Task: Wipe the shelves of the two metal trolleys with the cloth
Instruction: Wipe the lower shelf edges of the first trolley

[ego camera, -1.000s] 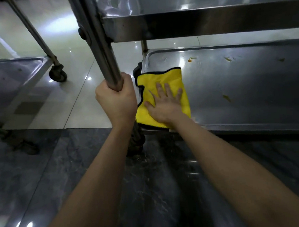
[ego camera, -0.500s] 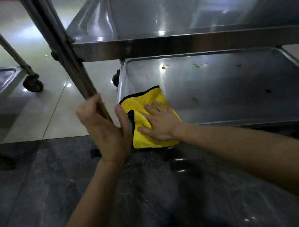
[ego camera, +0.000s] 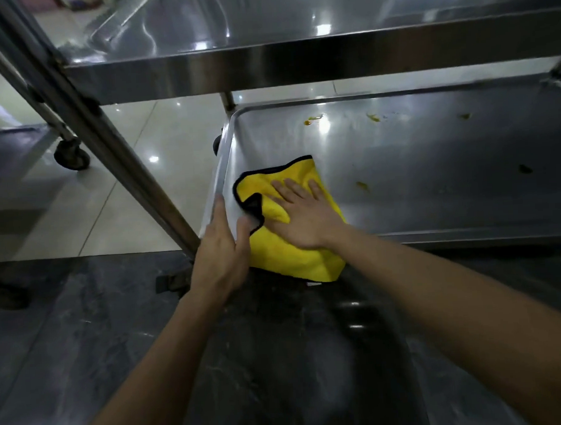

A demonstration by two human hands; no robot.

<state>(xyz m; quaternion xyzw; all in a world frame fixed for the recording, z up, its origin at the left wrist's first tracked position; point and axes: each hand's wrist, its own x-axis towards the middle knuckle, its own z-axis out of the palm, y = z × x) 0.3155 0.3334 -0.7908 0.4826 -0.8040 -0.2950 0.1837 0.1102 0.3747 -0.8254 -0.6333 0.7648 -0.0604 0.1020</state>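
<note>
Now pressing cloth (ego camera: 300, 256) flat with open right hand (ego camera: 305, 217) at shelf's (ego camera: 432, 180) near-left corner, left hand (ego camera: 219, 247) gripping the rim; may slip off the edge, overhanging, leaving far stains (ego camera: 313, 118).

The yellow, black-edged cloth (ego camera: 293, 250) lies folded on the stained lower shelf (ego camera: 431, 160), overhanging its near-left corner.
</note>
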